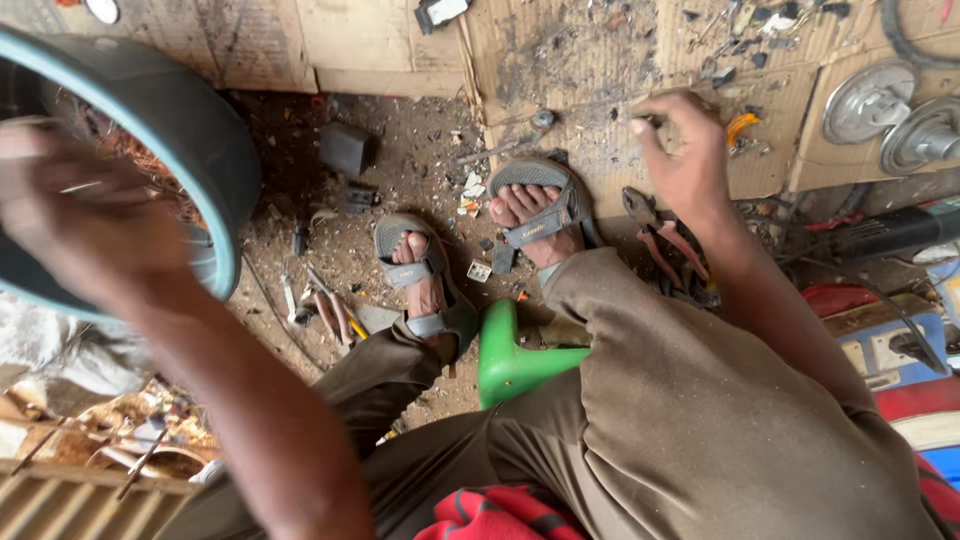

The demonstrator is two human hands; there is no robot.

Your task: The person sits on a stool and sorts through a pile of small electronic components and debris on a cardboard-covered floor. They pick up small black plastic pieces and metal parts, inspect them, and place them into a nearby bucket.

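Housing [150, 110], round, dark with a pale blue rim, at far left, tilted toward the camera, copper-coloured windings showing inside. Left hand [85, 215] blurred, raised against the housing's open face; grip cannot be told. Slatted grille [60, 500] and scrap at near left. Dirt floor [400, 150] ahead, littered with small parts; black block [347, 148] lying far of the left sandalled foot [420, 275]. Pliers with red-and-yellow handles [335, 315] on the ground just left of that foot. Green stool [515, 360] between the knees, under olive trousers [680, 420]. Right sandalled foot [535, 215] resting at the edge of the cardboard sheet [560, 60]. Right hand [685, 150] lowered to the cardboard, fingers pinched narrow at the thumb tip; pinched object too small to identify. Orange piece [740, 128] just right of that hand. Second pliers [660, 240] near the wrist. Two round metal covers [900, 120] at far right.
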